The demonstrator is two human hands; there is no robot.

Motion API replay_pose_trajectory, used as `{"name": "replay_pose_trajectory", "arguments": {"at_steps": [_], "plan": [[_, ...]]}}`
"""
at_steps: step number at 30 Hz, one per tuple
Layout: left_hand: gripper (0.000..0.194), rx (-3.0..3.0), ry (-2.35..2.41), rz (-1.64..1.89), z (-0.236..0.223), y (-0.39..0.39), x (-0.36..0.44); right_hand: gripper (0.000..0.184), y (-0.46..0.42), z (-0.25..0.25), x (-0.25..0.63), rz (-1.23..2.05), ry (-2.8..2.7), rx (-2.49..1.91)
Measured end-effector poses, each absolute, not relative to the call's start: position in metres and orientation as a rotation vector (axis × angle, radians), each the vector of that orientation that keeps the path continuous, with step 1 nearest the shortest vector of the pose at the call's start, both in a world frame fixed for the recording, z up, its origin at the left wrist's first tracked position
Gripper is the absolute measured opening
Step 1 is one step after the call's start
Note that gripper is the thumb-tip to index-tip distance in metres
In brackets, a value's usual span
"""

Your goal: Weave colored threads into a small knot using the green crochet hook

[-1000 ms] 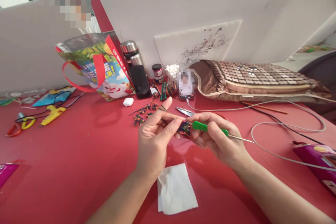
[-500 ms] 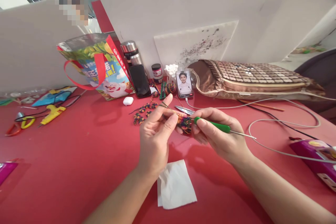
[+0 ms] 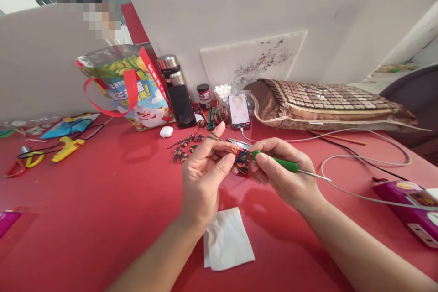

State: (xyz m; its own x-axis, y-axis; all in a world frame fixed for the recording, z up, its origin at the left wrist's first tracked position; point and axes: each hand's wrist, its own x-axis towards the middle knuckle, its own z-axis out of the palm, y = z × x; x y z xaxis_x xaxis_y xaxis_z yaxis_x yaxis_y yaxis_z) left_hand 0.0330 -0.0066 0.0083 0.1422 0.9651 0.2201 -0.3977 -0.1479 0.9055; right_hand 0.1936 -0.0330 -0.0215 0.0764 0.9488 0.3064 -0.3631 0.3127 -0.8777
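Observation:
Between thumb and fingers, my left hand [image 3: 205, 169] pinches a small multicoloured crochet piece [image 3: 242, 159], and a strand of yarn runs over its raised index finger. My right hand [image 3: 290, 173] is closed round the green handle of a crochet hook [image 3: 278, 162]. The hook's handle end points at the crochet piece's right edge, while a thin metal shaft sticks out to the right; the working tip is hidden by fingers and yarn. Just behind the hands lie scissors [image 3: 238, 143], partly covered. Small crocheted pieces [image 3: 181, 153] in the same yarn rest to the left, and a yarn ball [image 3: 221, 115] sits farther back.
A folded tissue [image 3: 230, 242] lies below my hands. Behind stand a lit phone [image 3: 239, 110], a dark phone [image 3: 182, 106], a thermos [image 3: 171, 68] and a shopping bag [image 3: 126, 86]. A yellow glue gun [image 3: 68, 148] is left; a cable and purple power strip [image 3: 407, 205] are right.
My left thumb has shifted slightly to the right along the crochet piece. The hook stays in my right hand in nearly the same pose. The phone screen's picture looks paler.

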Motion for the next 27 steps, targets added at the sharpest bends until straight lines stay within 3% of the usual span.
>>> {"name": "replay_pose_trajectory", "arguments": {"at_steps": [8, 15, 27], "plan": [[0.040, 1.102, 0.681, 1.371, 0.0088, -0.0081, 0.0333, 0.014, -0.0326, -0.0213, 0.1934, 1.096, -1.060, -0.692], [0.042, 1.117, 0.719, 1.374, 0.0060, -0.0087, 0.0330, 0.027, -0.0377, -0.0184, 0.1914, 0.953, -1.137, -0.848], [0.040, 1.120, 0.729, 1.361, 0.0063, -0.0088, 0.0336, 0.021, -0.0404, -0.0138, 0.1926, 0.812, -1.295, -0.870]]}}
